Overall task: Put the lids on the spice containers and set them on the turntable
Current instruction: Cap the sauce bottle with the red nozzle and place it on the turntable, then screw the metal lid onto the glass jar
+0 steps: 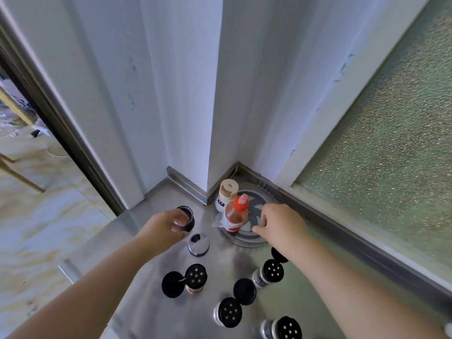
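Head view: left hand (168, 225), centre-left of frame, is gripping a dark round spice jar (186, 217) with its mouth open, likely steadying it for capping. The domed steel lid (198, 244) is sitting just below it on the stainless steel counter (137, 304), within easy reach.

Right hand (276, 225), centre-right, is hovering with loosely curled fingers over the round metal turntable (247, 237) in the corner, holding nothing visible; probably about to spin it.

Red-capped sauce bottle (236, 215) and cream-capped bottle (226, 195) are standing on the turntable's left side.

Four black-topped shaker jars, e.g. (195, 277), are waiting at lower centre, flip lids open.

Hard to see: right fingertip contact with the turntable, the dark jar's contents, and the lowest jar, cropped by the frame edge.
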`<state>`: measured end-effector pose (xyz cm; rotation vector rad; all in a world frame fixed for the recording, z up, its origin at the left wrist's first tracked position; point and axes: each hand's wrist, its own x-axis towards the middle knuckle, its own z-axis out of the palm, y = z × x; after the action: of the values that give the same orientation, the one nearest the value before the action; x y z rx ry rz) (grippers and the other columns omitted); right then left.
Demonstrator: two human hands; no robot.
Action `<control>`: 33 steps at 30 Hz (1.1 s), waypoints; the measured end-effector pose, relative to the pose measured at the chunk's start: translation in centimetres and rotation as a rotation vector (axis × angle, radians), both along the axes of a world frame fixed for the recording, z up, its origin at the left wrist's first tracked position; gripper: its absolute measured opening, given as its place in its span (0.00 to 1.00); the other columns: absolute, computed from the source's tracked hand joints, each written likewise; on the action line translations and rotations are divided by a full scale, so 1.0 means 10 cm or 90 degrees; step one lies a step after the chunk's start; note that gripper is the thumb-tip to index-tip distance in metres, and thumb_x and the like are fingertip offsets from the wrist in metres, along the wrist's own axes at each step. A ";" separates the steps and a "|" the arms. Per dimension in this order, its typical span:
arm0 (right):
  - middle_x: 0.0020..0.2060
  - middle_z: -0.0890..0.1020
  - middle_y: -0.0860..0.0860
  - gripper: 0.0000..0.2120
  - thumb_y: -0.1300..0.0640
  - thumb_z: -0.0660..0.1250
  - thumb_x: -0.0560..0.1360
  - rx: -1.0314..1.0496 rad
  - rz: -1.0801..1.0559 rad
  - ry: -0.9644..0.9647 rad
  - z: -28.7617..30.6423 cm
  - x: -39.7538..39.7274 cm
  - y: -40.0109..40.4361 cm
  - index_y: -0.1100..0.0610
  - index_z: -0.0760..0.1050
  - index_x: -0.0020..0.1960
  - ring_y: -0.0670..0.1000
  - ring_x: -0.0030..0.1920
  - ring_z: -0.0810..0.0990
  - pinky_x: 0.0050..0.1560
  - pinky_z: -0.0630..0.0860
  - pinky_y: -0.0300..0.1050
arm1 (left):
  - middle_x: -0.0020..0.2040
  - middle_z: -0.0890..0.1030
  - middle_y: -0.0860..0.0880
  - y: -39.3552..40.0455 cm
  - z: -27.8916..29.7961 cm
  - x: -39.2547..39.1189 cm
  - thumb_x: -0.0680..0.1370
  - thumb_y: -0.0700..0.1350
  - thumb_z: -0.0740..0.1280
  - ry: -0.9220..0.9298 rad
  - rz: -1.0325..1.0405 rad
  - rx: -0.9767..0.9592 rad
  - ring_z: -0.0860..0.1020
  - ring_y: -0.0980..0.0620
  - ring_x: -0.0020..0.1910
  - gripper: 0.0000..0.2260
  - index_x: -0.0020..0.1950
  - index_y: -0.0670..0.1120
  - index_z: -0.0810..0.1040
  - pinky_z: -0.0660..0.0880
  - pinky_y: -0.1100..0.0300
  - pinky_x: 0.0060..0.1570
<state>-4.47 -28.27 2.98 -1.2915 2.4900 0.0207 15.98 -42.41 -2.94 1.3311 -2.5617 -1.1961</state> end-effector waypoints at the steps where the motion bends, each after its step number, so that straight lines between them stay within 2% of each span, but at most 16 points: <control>1: 0.42 0.80 0.53 0.11 0.48 0.69 0.72 0.026 0.030 0.005 0.03 0.04 0.00 0.56 0.75 0.42 0.56 0.48 0.81 0.42 0.73 0.43 | 0.44 0.79 0.54 0.00 -0.02 0.00 0.70 0.41 0.70 0.002 -0.007 0.007 0.78 0.54 0.44 0.10 0.50 0.49 0.77 0.70 0.64 0.49; 3: 0.46 0.82 0.54 0.09 0.51 0.68 0.73 0.048 0.134 -0.073 0.03 0.17 -0.02 0.56 0.79 0.47 0.55 0.49 0.80 0.48 0.74 0.44 | 0.41 0.78 0.57 0.01 -0.05 -0.01 0.71 0.41 0.70 0.018 -0.016 0.028 0.76 0.60 0.40 0.09 0.46 0.51 0.76 0.69 0.69 0.45; 5: 0.53 0.81 0.55 0.12 0.53 0.67 0.74 0.052 0.245 -0.158 -0.06 0.33 -0.11 0.54 0.77 0.57 0.55 0.53 0.79 0.55 0.75 0.47 | 0.40 0.78 0.59 0.02 -0.08 0.00 0.71 0.40 0.70 0.031 -0.012 0.041 0.75 0.64 0.39 0.09 0.44 0.53 0.75 0.66 0.75 0.39; 7: 0.59 0.77 0.56 0.19 0.55 0.66 0.74 0.076 0.331 -0.159 -0.25 0.44 -0.27 0.55 0.71 0.65 0.58 0.58 0.76 0.57 0.75 0.53 | 0.39 0.78 0.59 0.00 -0.11 0.03 0.70 0.40 0.70 0.039 0.001 0.046 0.76 0.63 0.38 0.11 0.41 0.57 0.73 0.66 0.75 0.39; 9: 0.60 0.74 0.57 0.24 0.57 0.66 0.74 0.108 0.396 -0.102 -0.50 0.54 -0.46 0.56 0.66 0.68 0.61 0.59 0.75 0.54 0.75 0.54 | 0.39 0.79 0.57 -0.03 -0.14 0.09 0.70 0.40 0.70 0.042 0.016 0.043 0.77 0.60 0.39 0.14 0.38 0.60 0.72 0.68 0.72 0.41; 13: 0.59 0.71 0.59 0.25 0.57 0.70 0.71 0.145 0.445 -0.035 -0.86 0.69 -0.74 0.60 0.65 0.65 0.63 0.56 0.75 0.44 0.70 0.50 | 0.40 0.80 0.56 -0.05 -0.12 0.20 0.70 0.40 0.70 0.065 0.042 0.028 0.78 0.57 0.40 0.14 0.39 0.61 0.73 0.72 0.64 0.45; 19: 0.55 0.72 0.60 0.20 0.59 0.72 0.69 0.099 0.461 0.005 -1.00 0.80 -0.82 0.62 0.68 0.57 0.63 0.51 0.76 0.40 0.67 0.51 | 0.40 0.80 0.58 -0.05 0.08 0.26 0.71 0.40 0.69 0.110 0.056 0.000 0.77 0.62 0.40 0.15 0.39 0.61 0.72 0.72 0.64 0.44; 23: 0.54 0.72 0.58 0.20 0.57 0.70 0.70 0.032 0.411 -0.098 -0.67 0.69 -0.56 0.60 0.69 0.58 0.62 0.51 0.76 0.40 0.68 0.48 | 0.41 0.82 0.57 0.08 0.37 0.02 0.72 0.40 0.68 0.151 0.044 -0.018 0.77 0.64 0.40 0.11 0.41 0.58 0.75 0.71 0.70 0.41; 25: 0.56 0.73 0.55 0.22 0.55 0.69 0.69 -0.029 0.366 -0.159 -0.38 0.57 -0.37 0.55 0.68 0.61 0.58 0.53 0.75 0.44 0.71 0.48 | 0.41 0.81 0.58 0.17 0.53 -0.14 0.72 0.41 0.68 0.166 0.013 -0.041 0.77 0.63 0.41 0.10 0.42 0.57 0.75 0.70 0.73 0.40; 28: 0.54 0.74 0.50 0.22 0.54 0.70 0.68 -0.128 0.271 -0.228 0.13 0.25 0.14 0.50 0.69 0.60 0.52 0.53 0.74 0.49 0.74 0.48 | 0.40 0.80 0.60 0.50 0.81 -0.49 0.73 0.44 0.67 0.169 -0.083 -0.104 0.78 0.62 0.38 0.06 0.45 0.56 0.76 0.70 0.70 0.40; 30: 0.53 0.76 0.49 0.25 0.53 0.73 0.65 -0.181 0.187 -0.209 0.37 -0.03 0.56 0.47 0.70 0.60 0.51 0.53 0.75 0.51 0.73 0.45 | 0.40 0.79 0.60 0.78 0.97 -0.75 0.73 0.44 0.68 0.187 -0.133 -0.123 0.77 0.62 0.39 0.07 0.45 0.56 0.76 0.70 0.69 0.39; 33: 0.54 0.78 0.52 0.26 0.53 0.75 0.64 -0.232 0.083 -0.153 0.54 -0.41 1.30 0.50 0.72 0.60 0.52 0.53 0.77 0.53 0.73 0.43 | 0.36 0.81 0.58 1.32 1.10 -1.17 0.72 0.41 0.69 0.215 -0.215 -0.126 0.78 0.62 0.40 0.14 0.41 0.62 0.72 0.70 0.70 0.38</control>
<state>-8.56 -15.28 8.38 -1.4923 2.2681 -0.5468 4.29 -29.25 8.03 0.6121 -2.6252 -1.0562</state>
